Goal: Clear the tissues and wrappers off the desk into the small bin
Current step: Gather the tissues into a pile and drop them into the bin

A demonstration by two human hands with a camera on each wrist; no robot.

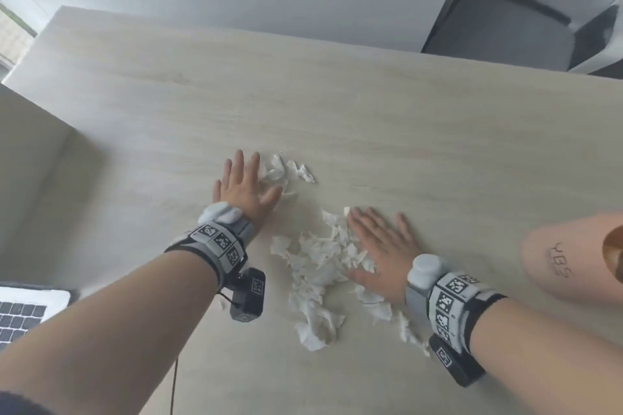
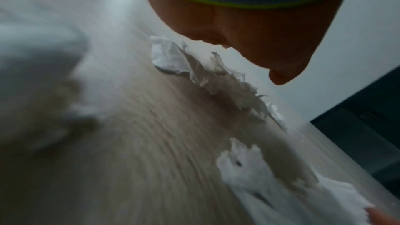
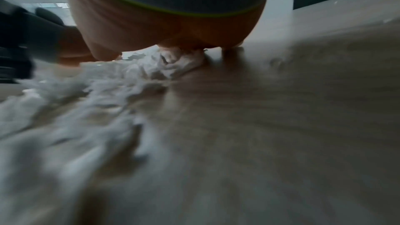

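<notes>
Torn white tissue scraps lie on the pale wooden desk (image 1: 404, 131). A small cluster (image 1: 286, 172) sits by my left hand (image 1: 242, 185), which lies flat with straight fingers, its thumb side touching the scraps. A larger heap (image 1: 320, 273) spreads in the middle, and my right hand (image 1: 381, 246) presses flat on its right edge with fingers spread. The left wrist view shows the small cluster (image 2: 207, 73) under the palm (image 2: 249, 32). Low and blurred, the right wrist view has tissue (image 3: 173, 64) beneath the palm (image 3: 168, 28). A peach-coloured small bin (image 1: 573, 266) lies at the right edge.
A laptop (image 1: 23, 310) sits at the near left corner of the desk. A beige panel (image 1: 37, 162) stands at the left. Dark grey furniture (image 1: 526, 20) stands beyond the desk's far right edge. A thin black cable (image 1: 175, 381) hangs from the left wrist camera.
</notes>
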